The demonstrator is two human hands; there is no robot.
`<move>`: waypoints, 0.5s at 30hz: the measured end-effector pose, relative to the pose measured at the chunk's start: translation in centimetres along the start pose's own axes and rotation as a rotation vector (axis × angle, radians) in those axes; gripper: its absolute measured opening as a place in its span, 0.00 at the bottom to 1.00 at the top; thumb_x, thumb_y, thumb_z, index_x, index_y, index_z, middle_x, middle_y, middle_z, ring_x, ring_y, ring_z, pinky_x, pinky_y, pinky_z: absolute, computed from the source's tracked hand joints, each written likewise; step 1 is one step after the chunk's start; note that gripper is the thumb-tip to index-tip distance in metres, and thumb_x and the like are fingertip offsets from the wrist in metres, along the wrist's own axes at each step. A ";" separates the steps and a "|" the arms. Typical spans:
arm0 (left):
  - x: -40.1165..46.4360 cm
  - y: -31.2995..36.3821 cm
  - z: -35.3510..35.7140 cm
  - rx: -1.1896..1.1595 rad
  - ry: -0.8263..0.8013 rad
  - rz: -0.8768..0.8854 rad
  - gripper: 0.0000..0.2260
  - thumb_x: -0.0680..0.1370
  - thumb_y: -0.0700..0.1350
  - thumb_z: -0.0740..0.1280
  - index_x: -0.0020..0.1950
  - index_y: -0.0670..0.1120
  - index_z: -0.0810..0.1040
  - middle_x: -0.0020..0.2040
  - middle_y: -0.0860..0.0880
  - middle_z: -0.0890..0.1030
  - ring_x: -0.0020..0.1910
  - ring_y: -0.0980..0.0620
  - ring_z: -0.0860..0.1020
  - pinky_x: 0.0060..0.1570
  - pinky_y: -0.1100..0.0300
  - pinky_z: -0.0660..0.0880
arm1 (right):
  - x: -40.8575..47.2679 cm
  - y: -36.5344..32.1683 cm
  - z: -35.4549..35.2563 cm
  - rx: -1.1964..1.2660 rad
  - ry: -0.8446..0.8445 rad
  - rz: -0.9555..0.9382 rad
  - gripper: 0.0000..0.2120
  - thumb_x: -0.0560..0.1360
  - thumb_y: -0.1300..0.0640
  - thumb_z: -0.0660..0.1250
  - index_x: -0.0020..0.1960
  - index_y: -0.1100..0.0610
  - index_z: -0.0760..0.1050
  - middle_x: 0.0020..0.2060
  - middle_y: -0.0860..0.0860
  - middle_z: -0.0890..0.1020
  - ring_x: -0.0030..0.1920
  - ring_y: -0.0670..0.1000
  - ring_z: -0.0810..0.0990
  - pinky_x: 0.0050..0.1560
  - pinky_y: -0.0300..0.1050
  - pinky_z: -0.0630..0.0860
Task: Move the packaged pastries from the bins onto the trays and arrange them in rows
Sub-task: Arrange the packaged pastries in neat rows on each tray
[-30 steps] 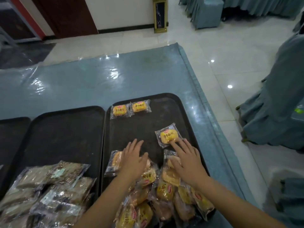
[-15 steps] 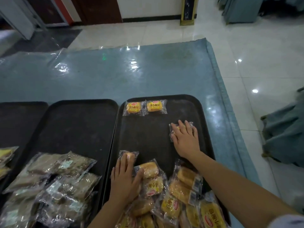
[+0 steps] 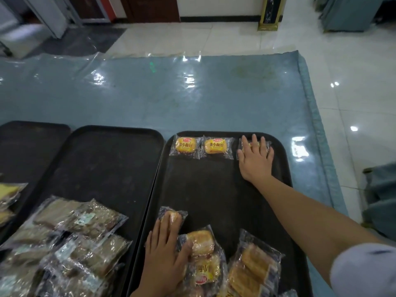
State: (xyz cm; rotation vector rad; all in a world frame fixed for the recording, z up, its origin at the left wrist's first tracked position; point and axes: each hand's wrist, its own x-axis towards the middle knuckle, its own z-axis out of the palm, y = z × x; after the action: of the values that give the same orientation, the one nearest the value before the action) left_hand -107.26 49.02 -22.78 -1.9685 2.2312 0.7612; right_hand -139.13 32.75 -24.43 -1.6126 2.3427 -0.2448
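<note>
On the black right tray (image 3: 214, 189), two yellow packaged pastries (image 3: 186, 145) (image 3: 216, 145) lie side by side along the far edge. My right hand (image 3: 255, 161) presses flat on a third packaged pastry (image 3: 268, 144) just right of them, in line with that row; the palm hides most of it. My left hand (image 3: 165, 254) lies at the tray's near left, its fingers on top of another packaged pastry (image 3: 174, 215). A loose heap of yellow pastries (image 3: 252, 269) fills the near end of the tray.
The middle tray (image 3: 102, 168) holds a heap of brown packaged pastries (image 3: 81, 239) at its near end. A third tray (image 3: 27, 146) at far left carries a yellow pack (image 3: 8, 189). The blue plastic-covered table (image 3: 171, 93) ends at right (image 3: 315, 125) over tiled floor.
My right hand slid a pastry from the tray's middle right up to the far edge beside the two in the row. My left hand stayed on its pastry at the near left.
</note>
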 end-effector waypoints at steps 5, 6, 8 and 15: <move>0.2 0.3 0.0 0.017 -0.005 -0.035 0.36 0.64 0.78 0.25 0.71 0.73 0.28 0.73 0.65 0.25 0.71 0.62 0.23 0.73 0.55 0.29 | 0.9 0.0 0.6 -0.032 0.040 -0.036 0.26 0.83 0.43 0.42 0.80 0.45 0.46 0.80 0.52 0.47 0.79 0.55 0.39 0.76 0.61 0.38; 0.2 0.3 0.1 0.019 -0.002 -0.039 0.35 0.64 0.78 0.25 0.70 0.73 0.27 0.73 0.66 0.25 0.72 0.63 0.23 0.73 0.56 0.29 | 0.9 0.0 0.7 -0.037 0.050 -0.038 0.26 0.83 0.43 0.42 0.80 0.45 0.47 0.80 0.52 0.47 0.79 0.55 0.40 0.76 0.62 0.39; 0.2 0.3 0.1 0.012 0.007 -0.044 0.34 0.64 0.79 0.26 0.70 0.73 0.26 0.74 0.66 0.26 0.73 0.63 0.25 0.72 0.57 0.29 | 1.0 0.0 0.8 -0.042 0.062 -0.045 0.26 0.83 0.43 0.41 0.80 0.44 0.47 0.80 0.52 0.47 0.79 0.55 0.39 0.76 0.62 0.39; 0.1 0.6 -0.5 -0.012 -0.013 -0.027 0.38 0.62 0.79 0.26 0.72 0.72 0.31 0.74 0.65 0.25 0.71 0.63 0.23 0.71 0.58 0.28 | 0.0 -0.1 -0.1 0.065 0.084 -0.017 0.28 0.82 0.41 0.45 0.80 0.45 0.45 0.80 0.50 0.47 0.79 0.54 0.39 0.76 0.63 0.39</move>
State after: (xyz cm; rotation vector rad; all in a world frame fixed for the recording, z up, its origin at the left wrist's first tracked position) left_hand -107.75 48.73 -22.21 -1.9887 2.1939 0.7830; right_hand -139.11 32.74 -24.30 -1.6214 2.3575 -0.3952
